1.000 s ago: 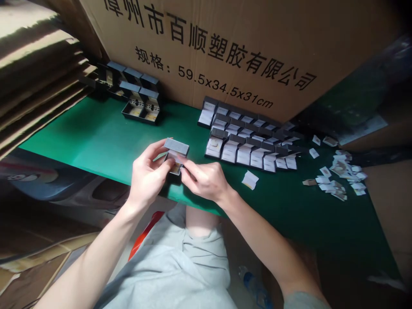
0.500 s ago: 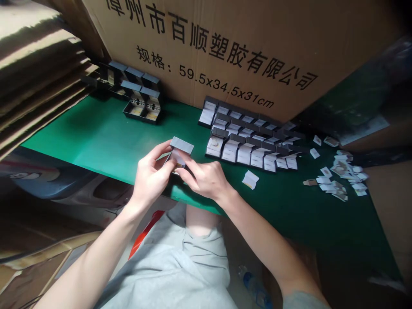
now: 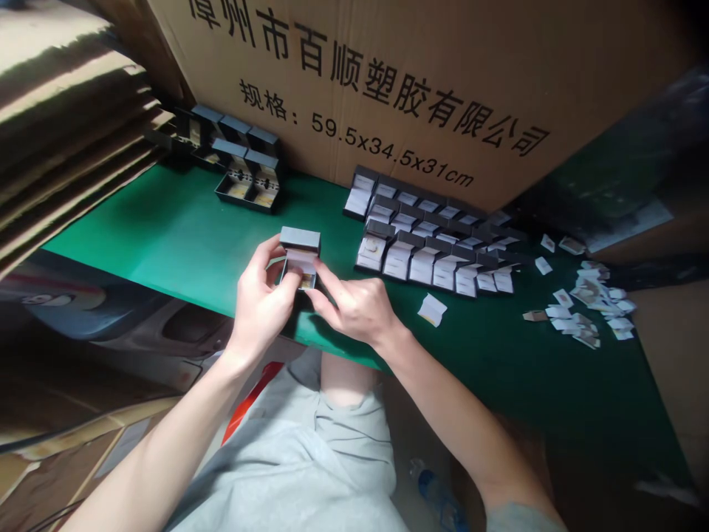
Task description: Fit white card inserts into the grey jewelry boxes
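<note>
A small dark hinged box (image 3: 300, 238) with its lid raised is held above the front part of the table. My left hand (image 3: 260, 301) is closed around its left side, the thumb pressing into the pale interior. On the right side, my right hand (image 3: 354, 307) pinches the box, index finger near the hinge and thumb at the front corner. A little yellow shows inside; the thumb hides the rest. To the right of my hands lies a folded white card (image 3: 432, 309) on the green tabletop (image 3: 171, 236).
Rows of open dark boxes with white inserts (image 3: 397, 260) stand right of centre. Several more open boxes (image 3: 247, 185) are at the back left. Loose white inserts (image 3: 573, 318) lie far right. A large carton (image 3: 354, 96) backs the table; stacked cardboard (image 3: 66, 140) borders the left.
The small box has been turned and shifted slightly left, so its interior now faces me more. The right index finger has moved from inside the box to its right edge.
</note>
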The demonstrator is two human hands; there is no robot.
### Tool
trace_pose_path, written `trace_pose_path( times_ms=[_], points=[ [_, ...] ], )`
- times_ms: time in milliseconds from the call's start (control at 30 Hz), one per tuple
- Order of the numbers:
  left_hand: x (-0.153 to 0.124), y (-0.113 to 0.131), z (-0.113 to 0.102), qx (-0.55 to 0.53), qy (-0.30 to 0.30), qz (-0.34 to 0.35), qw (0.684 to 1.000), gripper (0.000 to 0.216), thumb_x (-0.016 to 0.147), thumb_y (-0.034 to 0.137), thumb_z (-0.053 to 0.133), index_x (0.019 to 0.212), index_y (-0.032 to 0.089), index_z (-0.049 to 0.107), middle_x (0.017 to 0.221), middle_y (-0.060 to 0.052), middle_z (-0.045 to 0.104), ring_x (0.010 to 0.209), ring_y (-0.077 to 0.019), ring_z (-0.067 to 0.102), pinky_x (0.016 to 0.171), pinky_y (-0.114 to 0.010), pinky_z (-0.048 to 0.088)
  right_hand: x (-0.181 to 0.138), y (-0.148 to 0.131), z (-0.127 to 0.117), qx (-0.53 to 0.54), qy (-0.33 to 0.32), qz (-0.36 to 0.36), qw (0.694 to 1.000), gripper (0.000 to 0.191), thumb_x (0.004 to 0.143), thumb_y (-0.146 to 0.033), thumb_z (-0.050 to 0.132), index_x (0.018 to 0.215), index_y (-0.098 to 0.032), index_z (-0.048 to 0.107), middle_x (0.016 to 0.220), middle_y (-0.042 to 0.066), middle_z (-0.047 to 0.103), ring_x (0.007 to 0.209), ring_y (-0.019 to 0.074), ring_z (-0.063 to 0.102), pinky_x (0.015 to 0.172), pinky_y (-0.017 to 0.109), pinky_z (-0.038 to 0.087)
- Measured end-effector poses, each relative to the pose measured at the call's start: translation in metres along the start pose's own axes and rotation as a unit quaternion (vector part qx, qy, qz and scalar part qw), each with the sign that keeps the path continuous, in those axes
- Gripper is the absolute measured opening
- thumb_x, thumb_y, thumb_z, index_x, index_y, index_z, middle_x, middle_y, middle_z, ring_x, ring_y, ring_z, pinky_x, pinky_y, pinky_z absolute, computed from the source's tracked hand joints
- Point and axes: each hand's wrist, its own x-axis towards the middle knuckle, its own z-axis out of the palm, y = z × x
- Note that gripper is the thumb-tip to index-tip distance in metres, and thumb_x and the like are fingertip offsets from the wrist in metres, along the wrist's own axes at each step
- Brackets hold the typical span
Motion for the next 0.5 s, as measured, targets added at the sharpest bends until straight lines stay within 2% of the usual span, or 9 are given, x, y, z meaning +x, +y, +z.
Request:
trace_pose_path(
  times_ms=[133, 267, 400, 500],
  points=[
    [-0.0013, -0.0015, 0.0004, 0.006, 0.001, 0.001, 1.000, 0.047, 0.084, 0.025, 0.069, 0.131, 0.021, 0.065, 0.129, -0.010, 0.072, 0.108, -0.0261, 0.075, 0.086, -0.034, 0.063, 0.0006, -0.0011, -0.0010, -0.015, -0.016, 0.003, 1.000, 0.056, 0.112, -0.050, 0.046, 0.148, -0.010, 0.060, 0.062, 0.000, 0.071, 0.050, 0.0096, 0.059, 0.050, 0.030, 0.028],
    [-0.0018, -0.0033, 0.0013, 0.010, -0.002, 0.009, 1.000, 0.048, 0.086, 0.025, 0.070, 0.134, 0.021, 0.065, 0.128, -0.009, 0.073, 0.110, -0.0265, 0.075, 0.088, -0.034, 0.062, 0.0022, -0.0034, -0.0032, -0.030, -0.018, -0.002, 0.999, 0.056, 0.114, -0.050, 0.039, 0.146, -0.011, 0.064, 0.065, 0.001, 0.073, 0.052, 0.0100, 0.060, 0.052, 0.031, 0.026],
    [-0.0017, -0.0057, 0.0014, 0.018, -0.006, 0.015, 1.000, 0.048, 0.088, 0.027, 0.070, 0.136, 0.021, 0.067, 0.129, -0.009, 0.073, 0.110, -0.0271, 0.075, 0.087, -0.035, 0.062, 0.0040, -0.0056, -0.0055, -0.017, -0.054, -0.009, 0.998, 0.056, 0.114, -0.053, 0.036, 0.144, -0.016, 0.066, 0.069, 0.001, 0.075, 0.056, 0.0100, 0.063, 0.054, 0.031, 0.026],
    [-0.0016, -0.0075, 0.0011, 0.021, -0.006, 0.013, 1.000, 0.048, 0.089, 0.030, 0.071, 0.136, 0.021, 0.067, 0.130, -0.010, 0.073, 0.110, -0.0283, 0.074, 0.086, -0.036, 0.062, 0.0047, -0.0056, -0.0071, -0.014, -0.080, 0.010, 0.997, 0.058, 0.114, -0.057, 0.036, 0.145, -0.017, 0.065, 0.068, 0.001, 0.074, 0.058, 0.0099, 0.064, 0.055, 0.031, 0.026]
  ],
)
